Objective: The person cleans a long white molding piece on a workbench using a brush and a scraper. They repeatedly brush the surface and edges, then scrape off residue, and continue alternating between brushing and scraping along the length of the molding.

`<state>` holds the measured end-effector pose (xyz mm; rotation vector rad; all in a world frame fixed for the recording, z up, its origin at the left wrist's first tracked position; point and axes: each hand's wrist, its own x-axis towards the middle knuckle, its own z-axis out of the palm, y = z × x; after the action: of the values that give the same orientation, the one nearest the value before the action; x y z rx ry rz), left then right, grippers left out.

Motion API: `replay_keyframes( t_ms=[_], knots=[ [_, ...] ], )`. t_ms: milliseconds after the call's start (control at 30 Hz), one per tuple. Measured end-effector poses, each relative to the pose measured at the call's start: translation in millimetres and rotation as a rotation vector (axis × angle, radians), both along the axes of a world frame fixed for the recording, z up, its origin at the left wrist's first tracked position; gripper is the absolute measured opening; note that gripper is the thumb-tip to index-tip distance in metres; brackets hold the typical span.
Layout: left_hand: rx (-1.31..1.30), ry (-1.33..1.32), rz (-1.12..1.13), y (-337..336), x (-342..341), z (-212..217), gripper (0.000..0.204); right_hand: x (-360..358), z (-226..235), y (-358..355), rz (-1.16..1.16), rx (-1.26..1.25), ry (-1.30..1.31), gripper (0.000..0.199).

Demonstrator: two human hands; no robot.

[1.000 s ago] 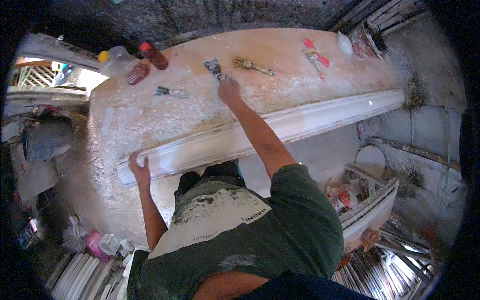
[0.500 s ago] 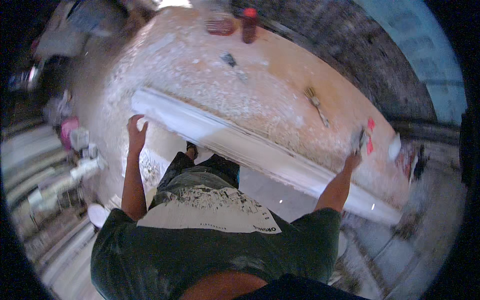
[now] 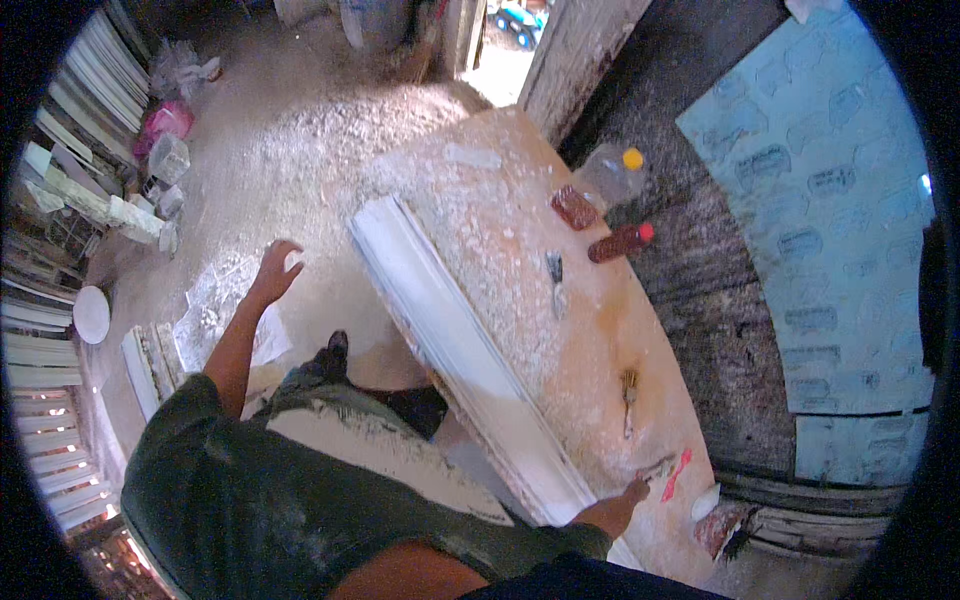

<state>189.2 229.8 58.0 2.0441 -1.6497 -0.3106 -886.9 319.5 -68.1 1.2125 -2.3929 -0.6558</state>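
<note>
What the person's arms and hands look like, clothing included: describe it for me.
Short, dark green sleeves cover the upper arms. Both forearms are bare. The left hand and right hand wear no gloves, and no wristwatch shows.

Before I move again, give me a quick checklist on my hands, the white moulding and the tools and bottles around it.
1. Left hand clear of the white moulding: ok, fingers spread, over the floor.
2. Right hand's grip on the scraper: cannot tell, too small and blurred.
3. Space beside the scraper clear: not ok, a red piece lies right next to it.
4. Bristle brush apart from the right hand: ok, lying on the table.
5. Caps on the red-capped bottle and yellow-capped clear jug: ok, both in place.
</note>
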Motion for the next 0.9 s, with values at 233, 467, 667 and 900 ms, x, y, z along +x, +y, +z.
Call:
replay_keyframes(
  t_ms=[233, 467, 667, 900],
  knots=[
    [0.131, -0.034, 0.251, 86.9, 43.9, -0.3, 0.029, 77.5, 44.8, -85.7, -0.268, 0.282, -0.294, 0.043],
    [0.197, 0.033, 0.086, 72.6, -44.8, 21.9, 0.026, 126.8, 21.4, -164.8, 0.003, -0.128, -0.405, 0.035],
    [0.204, 0.169, 0.165, 134.9, -66.8, 24.0, 0.024, 287.5, 26.3, -263.5, 0.405, -0.410, -1.104, 0.028],
    [0.063, 0.577, 0.395, 166.9, -34.5, 53.1, 0.031, 572.5, 99.5, -221.9, 0.456, -0.115, -1.864, 0.023]
  ],
)
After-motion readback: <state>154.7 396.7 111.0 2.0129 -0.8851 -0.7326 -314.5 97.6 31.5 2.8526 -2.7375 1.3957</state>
